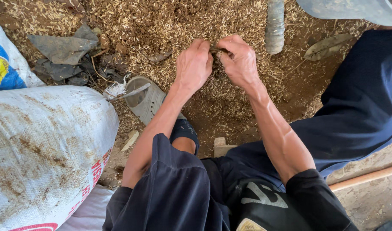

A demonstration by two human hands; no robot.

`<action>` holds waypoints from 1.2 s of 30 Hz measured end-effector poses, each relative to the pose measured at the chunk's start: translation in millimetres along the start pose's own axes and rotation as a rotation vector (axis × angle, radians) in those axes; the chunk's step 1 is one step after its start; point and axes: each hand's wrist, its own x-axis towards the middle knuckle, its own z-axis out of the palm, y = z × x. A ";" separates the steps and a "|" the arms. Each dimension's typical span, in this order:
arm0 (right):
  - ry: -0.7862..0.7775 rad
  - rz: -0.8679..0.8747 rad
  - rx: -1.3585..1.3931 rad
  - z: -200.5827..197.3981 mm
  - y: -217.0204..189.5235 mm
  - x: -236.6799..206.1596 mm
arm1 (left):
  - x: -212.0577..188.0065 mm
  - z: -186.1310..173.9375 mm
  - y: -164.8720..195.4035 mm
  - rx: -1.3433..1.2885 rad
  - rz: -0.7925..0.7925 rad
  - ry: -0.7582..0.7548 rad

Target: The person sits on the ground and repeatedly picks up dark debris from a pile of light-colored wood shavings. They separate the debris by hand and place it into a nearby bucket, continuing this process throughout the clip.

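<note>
**Husks under both my hands**

Husks, pale golden and straw-like, lie in a loose scattered heap of grain chaff (170, 25) on the brown earth floor (230, 115) ahead of my knees, and both my hands are down in it. My left hand (193, 64) is curled knuckles-up, its fingertips (208, 50) tucked into the chaff at the middle of the heap. My right hand (238, 60) sits just beside it, touching or nearly touching, with the fingers bent inward and pinched together on a small bit of husk. How much either hand really holds I cannot tell, since the fingertips are buried and turned away from view.

Just left of my left forearm, a worn grey rubber sandal (144, 100) lies on the dirt at the edge of the chaff. Further left, a big dirty white woven sack (42, 149), stuffed full and stained brown, fills the near corner, with a second white sack bearing a blue and yellow print (5, 64) behind it. Between those sacks and the heap lie crumpled grey scraps of sheeting (61, 51). Beyond my right hand, a pale grey ribbed cylinder (275, 25) stands out of the husks, and a dry brown leaf (326, 46) rests on the ground to its right. My dark blue trouser legs (358, 98) frame the scene, and a pale wooden stick (367, 176) runs across the ground at lower right.
</note>
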 end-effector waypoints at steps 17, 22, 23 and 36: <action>0.054 0.300 -0.147 24.6 16.9 -6.7 | 8.2 36.6 -22.4 0.237 0.192 -0.059; 0.039 0.119 -0.299 26.8 16.1 6.0 | -10.7 27.9 -8.9 -0.151 -0.005 0.238; -0.020 0.202 -0.316 22.5 15.5 7.2 | -15.7 24.7 -2.4 -0.253 -0.067 0.298; -0.010 0.253 -0.037 -7.7 -5.5 -6.5 | 23.6 12.9 -5.1 0.078 -0.077 -0.233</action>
